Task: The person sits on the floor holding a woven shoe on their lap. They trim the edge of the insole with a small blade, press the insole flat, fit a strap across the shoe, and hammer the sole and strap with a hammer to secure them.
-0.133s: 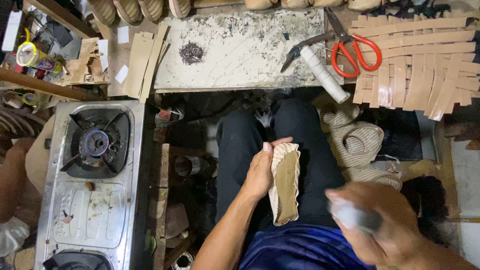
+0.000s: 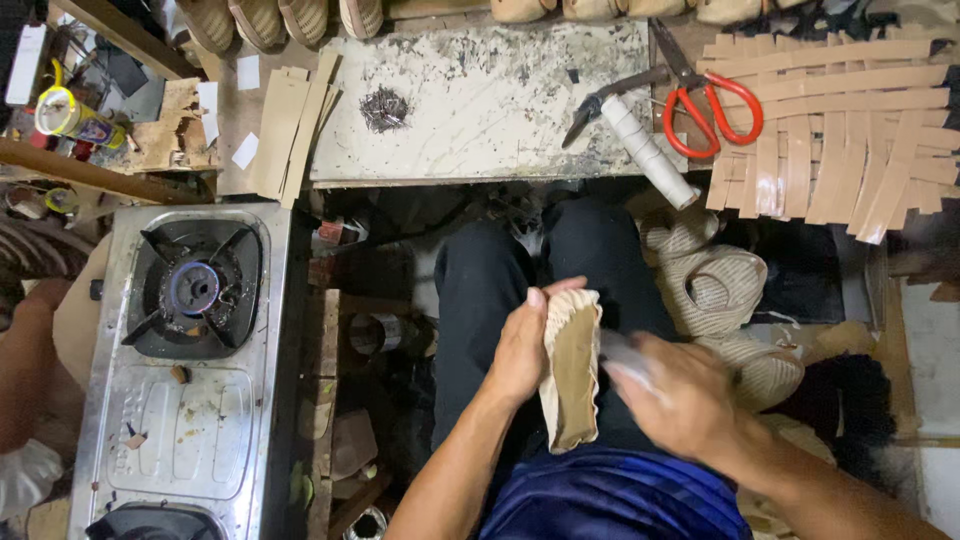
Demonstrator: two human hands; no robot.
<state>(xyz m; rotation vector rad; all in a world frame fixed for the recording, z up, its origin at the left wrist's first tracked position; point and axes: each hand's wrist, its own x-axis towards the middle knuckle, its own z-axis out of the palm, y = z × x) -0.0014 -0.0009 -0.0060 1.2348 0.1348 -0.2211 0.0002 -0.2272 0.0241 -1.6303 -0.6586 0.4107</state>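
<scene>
My left hand [image 2: 525, 350] grips a beige shoe upper with a tan sole [image 2: 572, 375], held sole-up over my lap. Motion blurs my right hand [image 2: 675, 395], which is just right of the shoe and closed around a small greyish tool [image 2: 625, 352] whose tip touches the shoe's edge. My legs in dark trousers [image 2: 480, 290] are below, under the edge of the worn white work slab [image 2: 480, 110].
On the slab lie a pile of small nails [image 2: 385, 108], a hammer [image 2: 640, 135] and red-handled scissors [image 2: 715, 105]. Tan leather strips [image 2: 850, 140] are at the right. A lit gas stove [image 2: 190, 300] stands at the left. Finished woven shoes [image 2: 715, 285] lie by my right leg.
My right hand has moved up and left towards the shoe, bringing the tool against its edge. The left hand and shoe stay put.
</scene>
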